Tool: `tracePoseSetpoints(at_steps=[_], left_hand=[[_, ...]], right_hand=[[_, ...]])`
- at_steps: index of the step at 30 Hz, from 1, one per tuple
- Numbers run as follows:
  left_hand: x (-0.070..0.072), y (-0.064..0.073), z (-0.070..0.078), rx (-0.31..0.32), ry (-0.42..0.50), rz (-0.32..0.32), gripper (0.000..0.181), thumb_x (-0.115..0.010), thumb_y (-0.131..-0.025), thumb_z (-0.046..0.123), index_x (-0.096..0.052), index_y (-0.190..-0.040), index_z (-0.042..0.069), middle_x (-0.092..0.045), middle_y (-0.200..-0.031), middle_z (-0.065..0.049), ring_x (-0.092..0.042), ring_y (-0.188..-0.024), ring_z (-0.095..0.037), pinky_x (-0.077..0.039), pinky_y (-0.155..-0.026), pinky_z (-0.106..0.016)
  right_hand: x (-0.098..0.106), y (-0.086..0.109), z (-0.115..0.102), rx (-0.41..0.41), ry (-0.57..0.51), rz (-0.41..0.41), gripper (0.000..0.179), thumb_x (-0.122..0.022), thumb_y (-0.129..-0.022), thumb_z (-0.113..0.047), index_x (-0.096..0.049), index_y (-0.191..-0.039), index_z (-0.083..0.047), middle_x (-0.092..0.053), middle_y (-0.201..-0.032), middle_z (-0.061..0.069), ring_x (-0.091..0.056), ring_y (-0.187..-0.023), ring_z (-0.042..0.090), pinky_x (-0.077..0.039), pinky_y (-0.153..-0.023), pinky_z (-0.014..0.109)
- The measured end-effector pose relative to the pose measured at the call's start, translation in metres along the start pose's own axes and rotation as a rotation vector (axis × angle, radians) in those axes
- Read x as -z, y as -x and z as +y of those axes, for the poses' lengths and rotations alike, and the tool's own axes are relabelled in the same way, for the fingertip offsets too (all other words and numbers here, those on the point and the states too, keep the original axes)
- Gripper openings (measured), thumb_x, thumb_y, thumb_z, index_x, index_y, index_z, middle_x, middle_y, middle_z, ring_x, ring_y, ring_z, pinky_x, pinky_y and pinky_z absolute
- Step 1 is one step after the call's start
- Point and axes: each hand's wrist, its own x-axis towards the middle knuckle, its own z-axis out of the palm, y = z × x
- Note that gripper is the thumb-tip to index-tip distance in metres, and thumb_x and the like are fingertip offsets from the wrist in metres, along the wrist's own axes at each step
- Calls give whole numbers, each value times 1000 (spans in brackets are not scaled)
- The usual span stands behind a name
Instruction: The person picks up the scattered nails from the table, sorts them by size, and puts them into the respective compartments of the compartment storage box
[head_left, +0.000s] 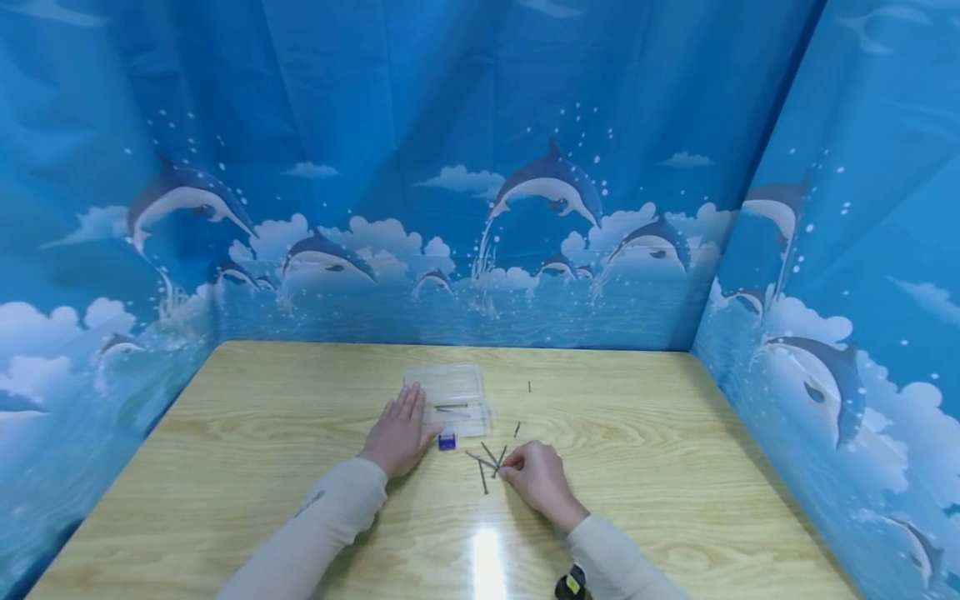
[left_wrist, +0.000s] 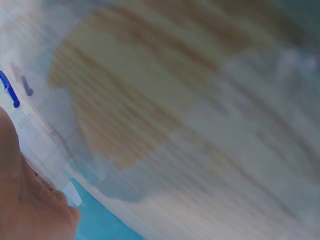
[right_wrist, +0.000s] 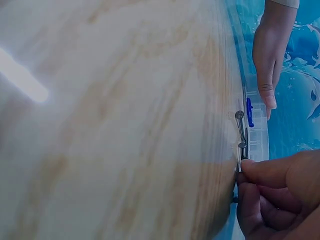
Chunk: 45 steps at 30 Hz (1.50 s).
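Observation:
A clear plastic case [head_left: 457, 419] with compartments lies with its lid [head_left: 444, 385] folded back, and a few thin metal pieces show inside. Along the case's left side my left hand [head_left: 397, 435] rests with straight fingers, the thumb near a small blue plastic piece [head_left: 447, 442] at its front. In front of the case lies a loose pile of several dark screws [head_left: 483, 477], their round heads [right_wrist: 239, 115] plain in the right wrist view. With thumb and forefinger my right hand [head_left: 538, 477] pinches a screw at the pile's right side, mostly hidden by the fingertips.
Two more short screws lie apart, one screw [head_left: 517, 429] right of the case and another small screw [head_left: 529, 387] farther back. A black and yellow object [head_left: 573, 583] sits at the front by the right sleeve. Dolphin-print curtains [head_left: 465, 308] border the wooden table [head_left: 300, 392].

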Motion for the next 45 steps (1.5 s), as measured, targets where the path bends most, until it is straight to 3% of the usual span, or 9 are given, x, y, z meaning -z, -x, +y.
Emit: tracePoseSetpoints(at_steps=[13,23,30,45], left_hand=[[3,1,1,-8,7,0,72,-33,-102,47,-19,-149,-6,-15,-157,-23,-14,-145,-37,-15,-118,-49],[2,0,-1,0,6,1,73,-32,-102,47,-18,-149,-6,-15,-157,-23,-13,-145,-37,-14,-119,-49],[2,1,1,5,8,1,73,-32,-102,48,-19,-149,-6,-16,-157,-23,-13,-145,-37,-15,-118,-49],[-1,1,1,7,21,20,71,-35,-102,46,-22,-149,-6,-16,-157,-22,-14,-145,-37,-15,-118,-49]], right_hand=[[1,0,-2,-5,-2,-8,6,-75,-80,-7,-74,-74,-9,-69,-68,-1,-58,-60,6,-50,-55,22],[10,-4,-9,-11,-7,46,6,-72,-81,-6,-74,-75,-8,-70,-71,1,-58,-60,6,-51,-55,22],[23,-16,-14,13,-26,86,8,-69,-82,-3,-74,-76,-6,-68,-68,0,-56,-56,6,-49,-52,22],[31,-52,-29,-54,-81,35,9,-68,-88,-10,-75,-86,-6,-72,-79,4,-62,-66,10,-52,-58,26]])
